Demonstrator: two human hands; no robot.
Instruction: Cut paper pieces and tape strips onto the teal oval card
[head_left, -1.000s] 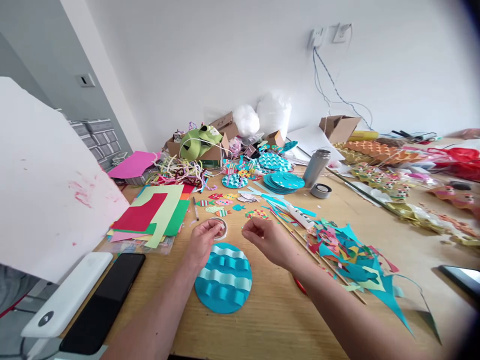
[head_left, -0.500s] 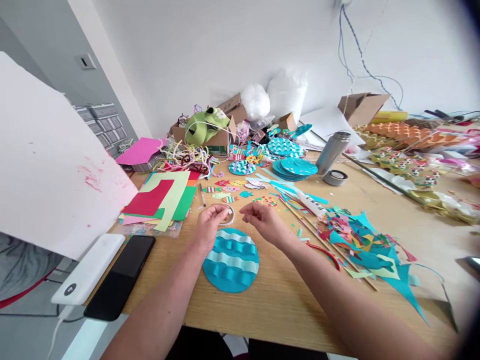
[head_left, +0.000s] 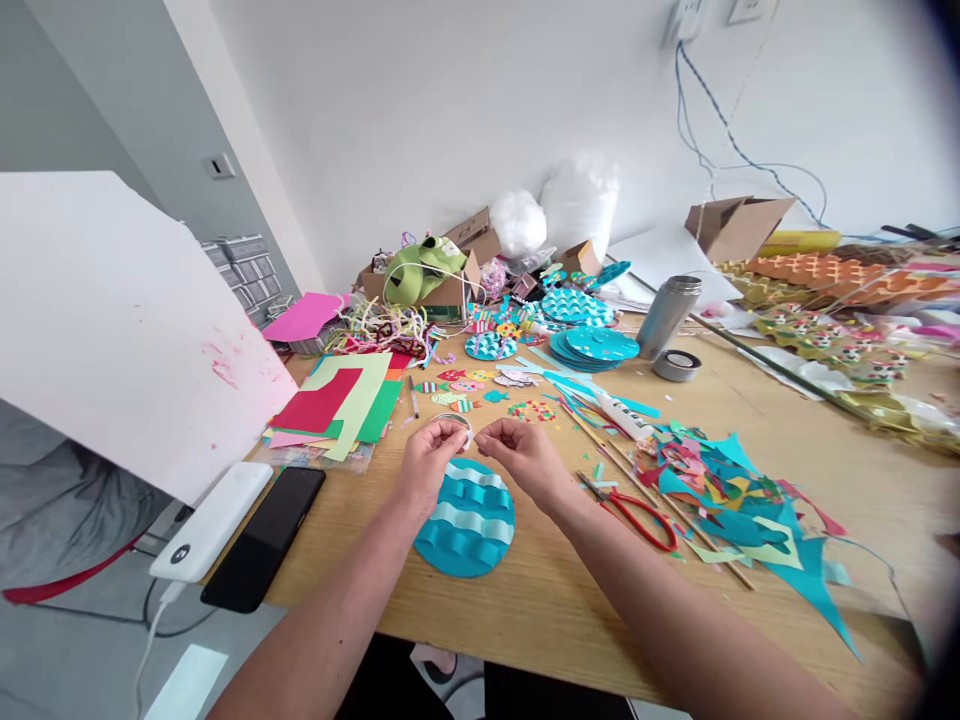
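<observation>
Now that my right hand (head_left: 525, 465) has come in closer, I have both sets of fingertips all but meeting above the far rim of the disc (head_left: 466, 545), though I cannot tell whether they touch. My left hand (head_left: 426, 464) pinches a small white scrap (head_left: 467, 438) between thumb and fingers; on the right, thumb and fingers are drawn together beside it, and whether they have caught anything I cannot tell. A second ago the gap was plainly wider, so I judge the scrap to be work for two hands at this point, with the disc left to itself. It lies flat on the desk (head_left: 570, 630) toward the near edge, wavy strips up, and seems to have stayed put. Just past my left fingers sits the tape roll (head_left: 454, 416), partly hidden, with the paper fish (head_left: 465, 386) beyond. The scissors (head_left: 615, 498), partly under my forearm earlier, now show between the disc and the cuttings (head_left: 720, 500) toward the right edge. Phone (head_left: 266, 540) and power bank (head_left: 214, 520) lie side by side at the near left corner.
</observation>
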